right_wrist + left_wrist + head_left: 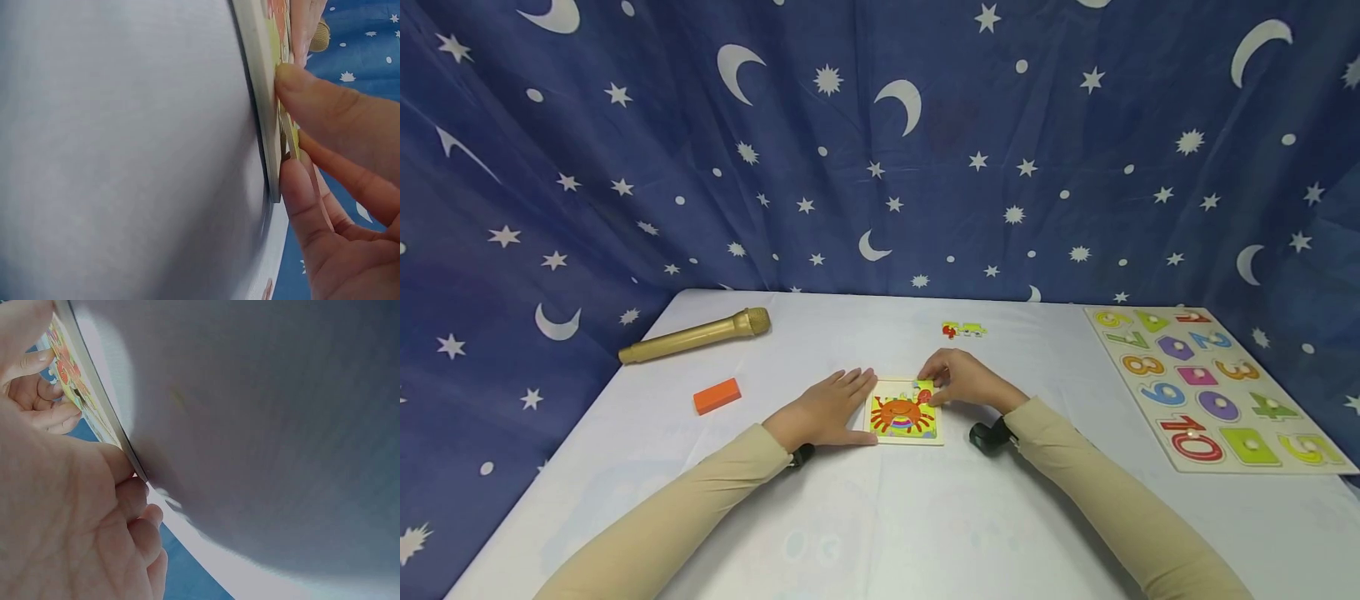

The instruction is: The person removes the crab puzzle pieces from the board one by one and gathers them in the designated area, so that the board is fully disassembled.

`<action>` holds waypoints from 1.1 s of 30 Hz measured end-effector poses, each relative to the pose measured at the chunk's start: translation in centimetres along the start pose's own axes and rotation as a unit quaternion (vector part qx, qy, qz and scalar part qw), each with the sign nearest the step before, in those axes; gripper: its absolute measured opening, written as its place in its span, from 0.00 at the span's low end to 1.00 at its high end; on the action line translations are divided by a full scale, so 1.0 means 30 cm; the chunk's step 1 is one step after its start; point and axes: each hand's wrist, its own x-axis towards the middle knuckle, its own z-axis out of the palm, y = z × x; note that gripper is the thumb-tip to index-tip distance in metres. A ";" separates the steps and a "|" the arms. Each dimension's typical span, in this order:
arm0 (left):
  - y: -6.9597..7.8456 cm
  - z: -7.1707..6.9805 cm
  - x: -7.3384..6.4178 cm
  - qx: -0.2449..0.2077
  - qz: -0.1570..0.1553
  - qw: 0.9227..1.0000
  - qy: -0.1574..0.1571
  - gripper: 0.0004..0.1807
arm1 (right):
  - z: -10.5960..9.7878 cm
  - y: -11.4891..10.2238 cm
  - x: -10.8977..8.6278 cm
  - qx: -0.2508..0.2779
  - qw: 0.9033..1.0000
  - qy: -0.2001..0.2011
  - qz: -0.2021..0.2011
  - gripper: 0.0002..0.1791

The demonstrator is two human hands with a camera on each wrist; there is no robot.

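A small wooden jigsaw puzzle point(898, 414) with an orange crab picture lies flat on the table in a pale tray point(910, 442). My left hand point(827, 412) rests along the tray's left side, thumb and fingers extended against its edge. At the upper right corner, my right hand point(966, 379) pinches a puzzle piece point(292, 140) between thumb and fingers. That piece tilts up out of the tray in the right wrist view, partly covered by the fingers. Beyond the tray lie loose puzzle pieces, one red and green point(950, 330), one pale green point(973, 329).
An orange block point(717, 396) and a gold toy microphone point(696, 336) lie to the left on the white-covered table point(880, 517). A number-and-shape board point(1221, 392) takes up the right side. A blue star-patterned cloth point(820, 183) hangs behind.
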 end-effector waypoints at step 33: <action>0.003 0.003 0.005 0.013 -0.007 1.000 -0.001 0.53 | -0.006 0.018 -0.017 0.034 0.998 0.035 0.027 0.15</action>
